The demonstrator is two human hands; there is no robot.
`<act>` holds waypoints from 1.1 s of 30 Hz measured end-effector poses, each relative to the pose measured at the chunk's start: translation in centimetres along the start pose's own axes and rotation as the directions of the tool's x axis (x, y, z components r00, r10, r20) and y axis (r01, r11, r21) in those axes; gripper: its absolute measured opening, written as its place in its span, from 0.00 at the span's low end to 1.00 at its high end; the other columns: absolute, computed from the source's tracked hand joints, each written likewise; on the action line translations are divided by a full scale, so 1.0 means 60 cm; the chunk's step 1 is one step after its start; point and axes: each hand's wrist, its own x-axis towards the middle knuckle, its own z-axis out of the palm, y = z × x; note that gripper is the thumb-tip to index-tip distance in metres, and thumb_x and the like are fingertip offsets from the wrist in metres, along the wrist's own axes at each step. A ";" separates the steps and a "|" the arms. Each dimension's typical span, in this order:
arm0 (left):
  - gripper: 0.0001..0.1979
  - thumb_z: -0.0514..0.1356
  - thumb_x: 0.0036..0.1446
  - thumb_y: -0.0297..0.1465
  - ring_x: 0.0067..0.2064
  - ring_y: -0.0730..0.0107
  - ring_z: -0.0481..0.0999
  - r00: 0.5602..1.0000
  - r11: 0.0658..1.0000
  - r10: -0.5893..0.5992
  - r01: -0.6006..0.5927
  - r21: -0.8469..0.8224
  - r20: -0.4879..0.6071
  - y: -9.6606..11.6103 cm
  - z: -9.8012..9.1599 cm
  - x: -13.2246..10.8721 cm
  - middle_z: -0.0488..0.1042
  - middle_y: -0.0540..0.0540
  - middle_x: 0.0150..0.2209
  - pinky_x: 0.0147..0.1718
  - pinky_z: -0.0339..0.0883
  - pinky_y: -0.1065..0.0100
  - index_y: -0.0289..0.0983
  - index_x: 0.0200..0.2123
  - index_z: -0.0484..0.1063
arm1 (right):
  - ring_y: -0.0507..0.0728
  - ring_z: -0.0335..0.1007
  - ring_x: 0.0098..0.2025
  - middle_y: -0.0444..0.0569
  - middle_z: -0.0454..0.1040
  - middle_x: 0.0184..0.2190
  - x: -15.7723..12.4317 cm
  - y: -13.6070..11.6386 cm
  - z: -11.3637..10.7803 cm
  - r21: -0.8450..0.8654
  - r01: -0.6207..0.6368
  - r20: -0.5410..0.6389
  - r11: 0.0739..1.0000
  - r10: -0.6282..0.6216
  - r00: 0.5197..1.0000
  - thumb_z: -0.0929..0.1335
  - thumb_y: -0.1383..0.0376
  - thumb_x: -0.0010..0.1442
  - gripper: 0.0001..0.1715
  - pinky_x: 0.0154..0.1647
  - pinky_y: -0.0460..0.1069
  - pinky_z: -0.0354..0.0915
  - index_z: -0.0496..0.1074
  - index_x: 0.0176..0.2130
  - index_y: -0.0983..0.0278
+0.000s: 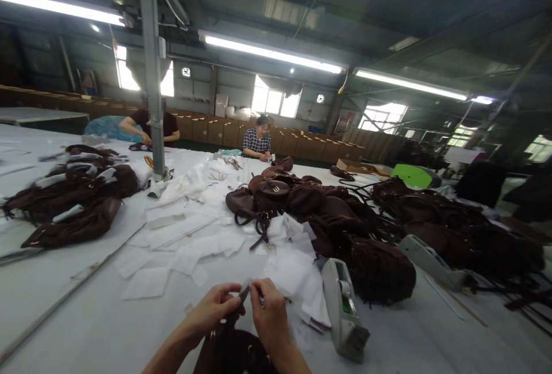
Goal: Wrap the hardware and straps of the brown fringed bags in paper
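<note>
L hand point(218, 306) + R hand point(271, 315) pinching dark strap point(244, 294) at near edge of counter point(86, 316).
Each grip closed on strap betw. thumb & fingertips. Strap comes up from brown bag point(233, 354) just below hands. Tape dispenser point(344, 312) just R of R hand. White paper sheets point(190, 241) ahead, bag pile point(310, 207) beyond. Person in checked shirt point(257, 142) at far side.

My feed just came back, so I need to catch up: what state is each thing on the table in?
left hand: closed, pinching the strap
right hand: closed, pinching the same strap
strap: raised from the brown bag
brown bag: lying under both hands
tape dispenser: standing beside the right hand, untouched
paper sheets: loose, scattered, overlapping
bag pile: heaped, untouched
</note>
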 end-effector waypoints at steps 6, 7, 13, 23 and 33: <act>0.35 0.64 0.46 0.43 0.21 0.71 0.68 0.951 0.985 0.171 -0.163 0.052 -0.259 -0.030 0.018 0.018 0.65 0.59 0.17 0.24 0.61 0.70 0.32 0.54 0.59 | 0.54 0.69 0.30 0.46 0.72 0.26 -0.034 -0.001 0.030 -0.078 0.157 0.018 0.984 -0.156 0.988 0.59 0.70 0.65 0.14 0.31 0.47 0.61 0.67 0.30 0.62; 0.35 0.63 0.48 0.43 0.21 0.72 0.67 0.937 0.978 0.206 -0.190 0.084 -0.280 -0.029 0.019 0.022 0.63 0.60 0.16 0.24 0.61 0.70 0.32 0.55 0.59 | 0.54 0.69 0.30 0.46 0.71 0.26 -0.037 -0.004 0.031 -0.078 0.181 0.016 0.980 -0.181 0.983 0.58 0.70 0.65 0.14 0.32 0.47 0.61 0.67 0.30 0.62; 0.25 0.56 0.57 0.43 0.35 0.63 0.75 0.976 0.943 0.209 -0.184 0.278 -0.064 -0.016 0.001 -0.022 0.77 0.45 0.32 0.35 0.66 0.67 0.32 0.52 0.66 | 0.54 0.71 0.29 0.46 0.72 0.27 -0.031 0.005 0.012 0.022 0.004 -0.066 1.000 -0.003 0.998 0.60 0.66 0.66 0.13 0.30 0.46 0.63 0.68 0.32 0.61; 0.14 0.56 0.56 0.36 0.41 0.60 0.74 0.917 0.924 0.334 -0.274 0.266 -0.217 -0.076 0.027 -0.038 0.78 0.44 0.40 0.47 0.65 0.65 0.36 0.43 0.74 | 0.56 0.71 0.29 0.47 0.72 0.26 -0.065 -0.010 0.052 -0.105 0.187 -0.030 0.977 -0.191 0.981 0.57 0.68 0.67 0.15 0.31 0.48 0.64 0.68 0.32 0.61; 0.12 0.52 0.58 0.34 0.39 0.61 0.75 0.938 0.850 0.339 -0.269 0.453 -0.079 -0.062 0.032 -0.031 0.79 0.46 0.36 0.40 0.64 0.69 0.38 0.39 0.75 | 0.54 0.70 0.29 0.46 0.72 0.28 -0.045 0.014 0.027 -0.058 0.010 -0.037 0.998 -0.013 0.999 0.60 0.68 0.66 0.11 0.30 0.47 0.62 0.67 0.32 0.61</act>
